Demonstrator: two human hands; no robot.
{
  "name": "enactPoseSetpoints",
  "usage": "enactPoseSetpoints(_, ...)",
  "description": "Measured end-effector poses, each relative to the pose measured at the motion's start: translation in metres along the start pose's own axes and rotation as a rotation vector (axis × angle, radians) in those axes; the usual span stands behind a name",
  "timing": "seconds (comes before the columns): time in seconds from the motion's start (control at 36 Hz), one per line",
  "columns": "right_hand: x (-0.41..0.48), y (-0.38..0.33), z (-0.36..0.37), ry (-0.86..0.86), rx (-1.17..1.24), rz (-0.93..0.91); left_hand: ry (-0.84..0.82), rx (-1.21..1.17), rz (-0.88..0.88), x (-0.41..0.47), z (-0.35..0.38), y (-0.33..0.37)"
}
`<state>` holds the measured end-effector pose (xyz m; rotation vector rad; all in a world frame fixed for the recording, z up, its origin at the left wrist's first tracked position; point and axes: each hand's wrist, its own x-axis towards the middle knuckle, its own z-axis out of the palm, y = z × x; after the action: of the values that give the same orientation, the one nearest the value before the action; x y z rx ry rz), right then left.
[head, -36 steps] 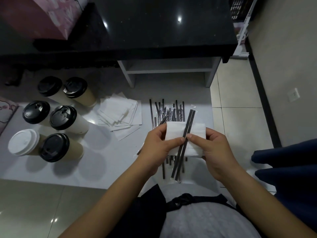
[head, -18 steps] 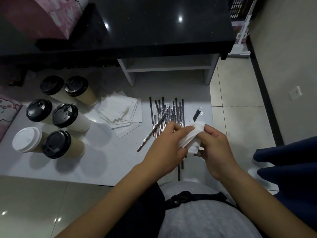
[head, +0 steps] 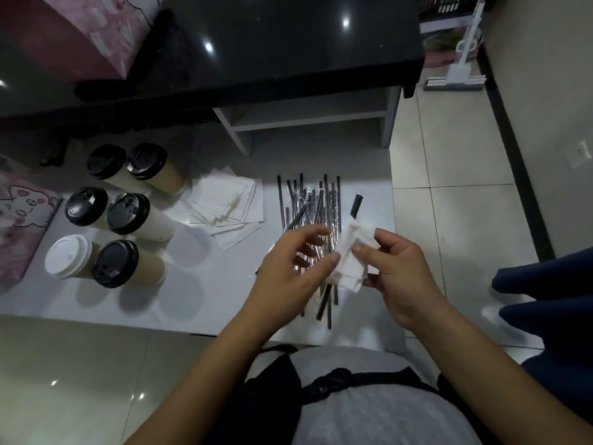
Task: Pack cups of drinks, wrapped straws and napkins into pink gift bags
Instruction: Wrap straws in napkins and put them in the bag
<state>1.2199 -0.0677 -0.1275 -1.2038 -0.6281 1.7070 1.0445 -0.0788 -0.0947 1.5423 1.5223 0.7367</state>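
Note:
My right hand (head: pixel 396 273) grips a white napkin (head: pixel 351 252) folded round wrapped black straws; one straw tip (head: pixel 356 203) sticks out above it. My left hand (head: pixel 293 263) hovers beside the bundle with fingers spread, its thumb touching the napkin's edge. Under both hands lies a pile of wrapped straws (head: pixel 306 203) on a white sheet (head: pixel 179 284). A stack of napkins (head: pixel 224 203) lies left of it. Several lidded cups (head: pixel 128 213) stand further left, one with a white lid (head: pixel 67 256). A pink gift bag (head: pixel 19 220) lies at the left edge, another (head: pixel 80 33) stands on the black table.
The black table (head: pixel 288 43) overhangs the far side, with a white shelf frame (head: pixel 237 136) beneath it. Dark blue cloth (head: pixel 552 300) lies at the right. A white stand (head: pixel 460 62) sits by the wall at the far right. Tiled floor surrounds the sheet.
The flat napkin with straws laid across it has been folded round the straws. My left hand has let go and spread its fingers; my right hand now holds the bundle alone.

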Motion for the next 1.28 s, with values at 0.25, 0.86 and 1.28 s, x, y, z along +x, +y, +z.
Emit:
enactPoseSetpoints(0.25,-0.003,0.014,0.004,-0.16,0.001,-0.036,0.011,-0.3,-0.294,-0.028,0.003,-0.004)
enactPoseSetpoints(0.86,-0.067,0.036,0.138,-0.369,-0.318,-0.175,0.259,-0.575,-0.096,-0.119,-0.108,-0.074)
enactPoseSetpoints(1.28,-0.114,0.136,0.345,-0.656,-0.592,-0.096,0.361,-0.652,-0.054,-0.242,-0.255,-0.195)
